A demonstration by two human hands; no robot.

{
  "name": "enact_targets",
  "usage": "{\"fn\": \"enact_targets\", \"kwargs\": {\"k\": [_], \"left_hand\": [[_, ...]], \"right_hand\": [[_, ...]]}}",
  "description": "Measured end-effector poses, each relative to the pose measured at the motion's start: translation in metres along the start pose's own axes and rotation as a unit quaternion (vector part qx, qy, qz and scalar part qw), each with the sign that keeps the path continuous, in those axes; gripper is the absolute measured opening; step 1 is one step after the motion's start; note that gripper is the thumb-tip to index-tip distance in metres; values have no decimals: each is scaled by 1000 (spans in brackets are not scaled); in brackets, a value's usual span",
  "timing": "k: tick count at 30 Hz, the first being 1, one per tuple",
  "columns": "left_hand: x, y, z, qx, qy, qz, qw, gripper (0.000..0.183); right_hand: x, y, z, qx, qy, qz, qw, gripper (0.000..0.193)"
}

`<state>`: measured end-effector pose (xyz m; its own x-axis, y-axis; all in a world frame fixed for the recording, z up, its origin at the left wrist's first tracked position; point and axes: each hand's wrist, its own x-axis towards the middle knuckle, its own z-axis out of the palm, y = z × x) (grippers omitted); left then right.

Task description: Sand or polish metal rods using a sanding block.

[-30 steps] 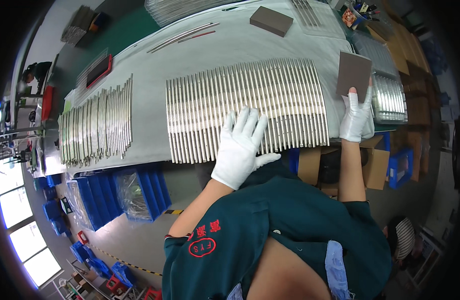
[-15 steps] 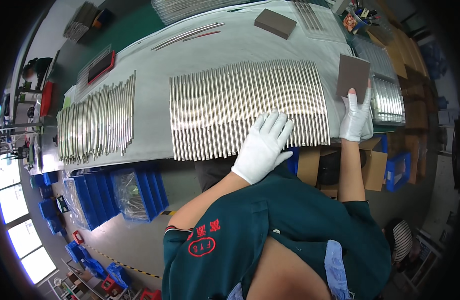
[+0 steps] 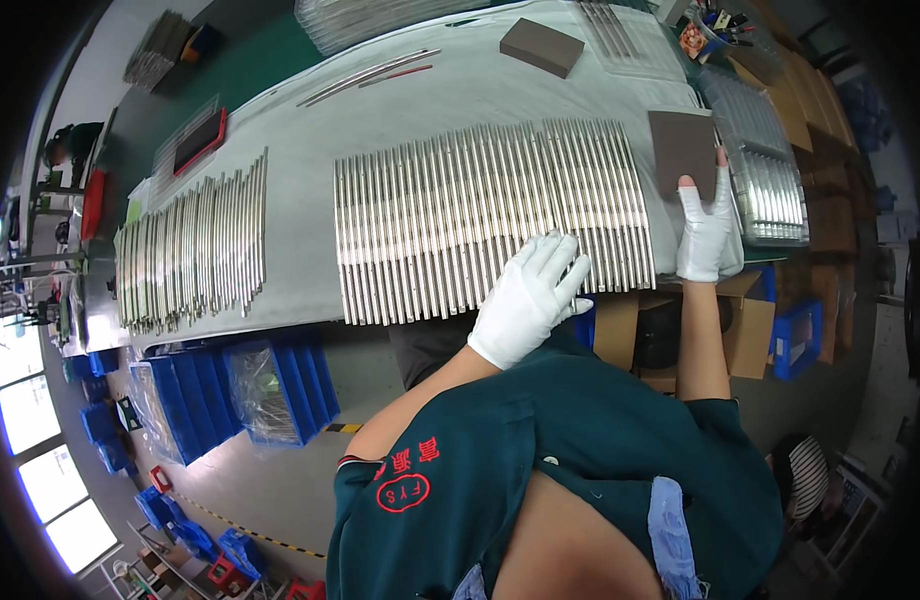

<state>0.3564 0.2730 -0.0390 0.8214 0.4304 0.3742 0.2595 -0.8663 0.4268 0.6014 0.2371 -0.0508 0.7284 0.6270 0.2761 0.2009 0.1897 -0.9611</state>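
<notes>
A wide row of slim silver metal rods point(image 3: 430, 220) lies side by side on the pale cloth in front of me. My left hand point(image 3: 530, 295), in a white glove, is at the near ends of the rods, right of the row's middle. Its fingers curl over the rods and its thumb is beneath the near ends; exactly how many rods are in its grasp is hidden. At the row's right, my right hand point(image 3: 706, 230), gloved with bare fingertips showing, grips a flat grey-brown rectangular pad point(image 3: 682, 148) by its near edge.
A second, uneven group of rods point(image 3: 195, 245) lies at the left. Beyond are a thick grey-brown block point(image 3: 542, 47), loose thin rods point(image 3: 370, 75) and a red-edged dark device point(image 3: 200, 140). Clear plastic trays point(image 3: 770, 190) are stacked at the right. Blue bins point(image 3: 280, 390) stand below the table edge.
My left hand's fingers have drawn in from lying spread to curling over the rods' near ends. The right hand has brought the pad left and slightly nearer the row.
</notes>
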Motion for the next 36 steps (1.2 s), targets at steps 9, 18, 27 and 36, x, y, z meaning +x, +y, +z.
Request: {"fn": "enact_targets", "kwargs": {"k": [9, 18, 27, 36], "left_hand": [[-2, -2, 3, -9, 17, -3, 1000, 54], [-4, -3, 8, -11, 24, 4, 1000, 53], [-6, -2, 9, -14, 13, -9, 1000, 55], [-2, 4, -5, 23, -25, -16, 999, 67]], "right_hand": [[18, -65, 46, -163, -457, 66, 872, 50], [30, -61, 39, -131, -457, 108, 873, 48], [25, -63, 12, -215, -429, 12, 877, 51], [7, -52, -20, -111, -185, -10, 976, 61]]}}
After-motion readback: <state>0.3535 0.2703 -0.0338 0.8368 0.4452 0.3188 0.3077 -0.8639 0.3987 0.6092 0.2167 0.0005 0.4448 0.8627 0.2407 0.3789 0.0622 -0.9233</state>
